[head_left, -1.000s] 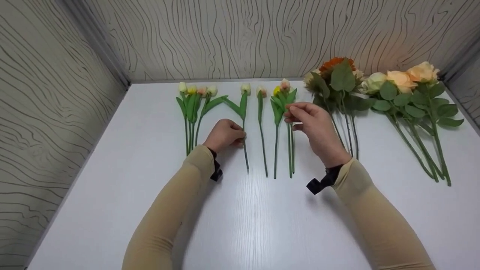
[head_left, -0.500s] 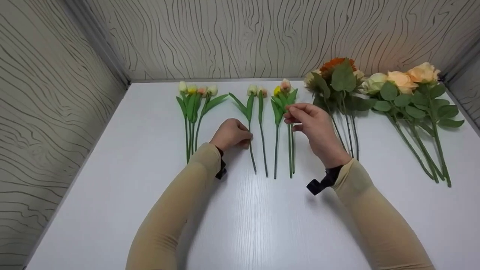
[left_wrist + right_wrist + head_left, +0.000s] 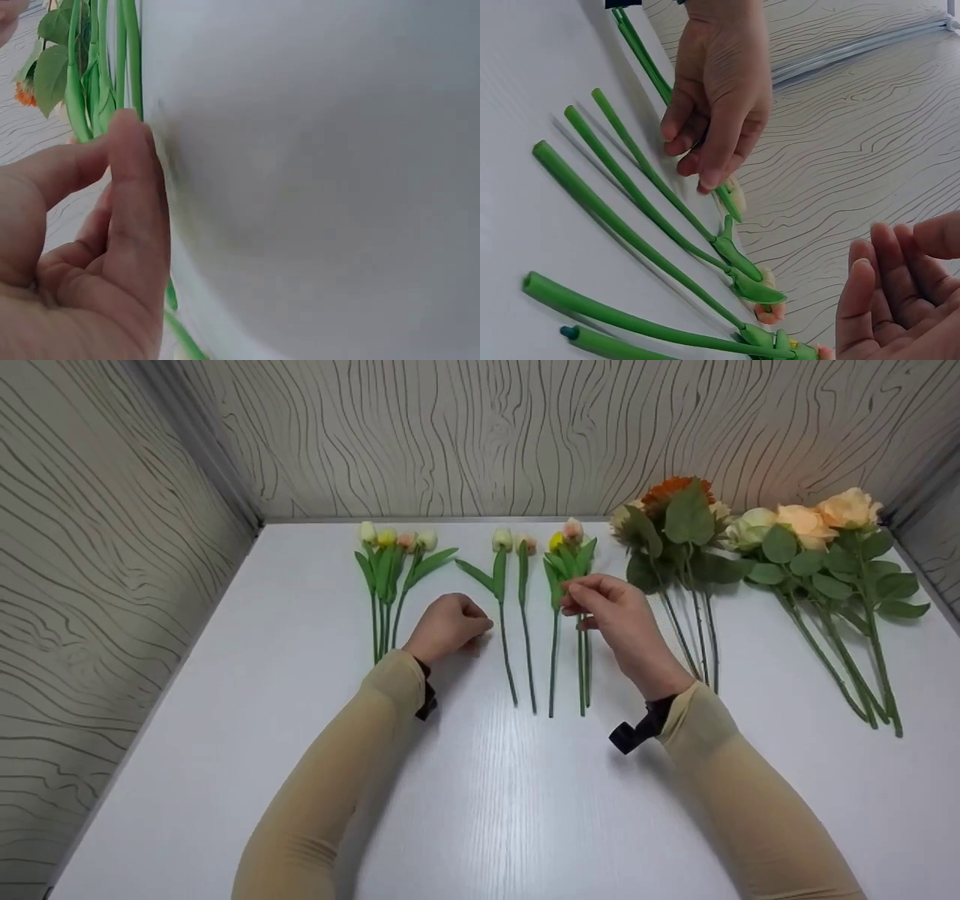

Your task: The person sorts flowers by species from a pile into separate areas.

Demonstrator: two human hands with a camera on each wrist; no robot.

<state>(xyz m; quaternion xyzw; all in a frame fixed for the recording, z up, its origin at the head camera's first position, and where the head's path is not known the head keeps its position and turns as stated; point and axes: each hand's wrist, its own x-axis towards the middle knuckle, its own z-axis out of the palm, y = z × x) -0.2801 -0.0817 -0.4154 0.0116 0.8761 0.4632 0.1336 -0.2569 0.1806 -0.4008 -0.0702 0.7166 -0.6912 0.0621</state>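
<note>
Just left of a white tulip (image 3: 502, 540) with two spread leaves, my left hand (image 3: 448, 626) has its thumb and fingertips close together and holds nothing. The tulip's thin green stem lies on the table beside those fingertips. To its right is a peach-tinged tulip (image 3: 523, 577) on its own stem. My right hand (image 3: 619, 619) hovers over a small group with a yellow tulip (image 3: 556, 541) and a pink tulip (image 3: 573, 529), overlapping their stems and leaves. In the right wrist view its fingers (image 3: 889, 277) are loosely bent around nothing.
On the white table (image 3: 480, 810), a bunch of tulips (image 3: 385, 562) lies at the left. Behind my right hand are orange and cream flowers (image 3: 679, 510) with broad leaves. Peach and pale green roses (image 3: 810, 525) lie at the far right. A patterned wall (image 3: 480, 435) stands behind.
My left hand has shifted the white tulip rightward, closer to the peach-tinged one, then let go and drawn back left. My right hand has moved only slightly.
</note>
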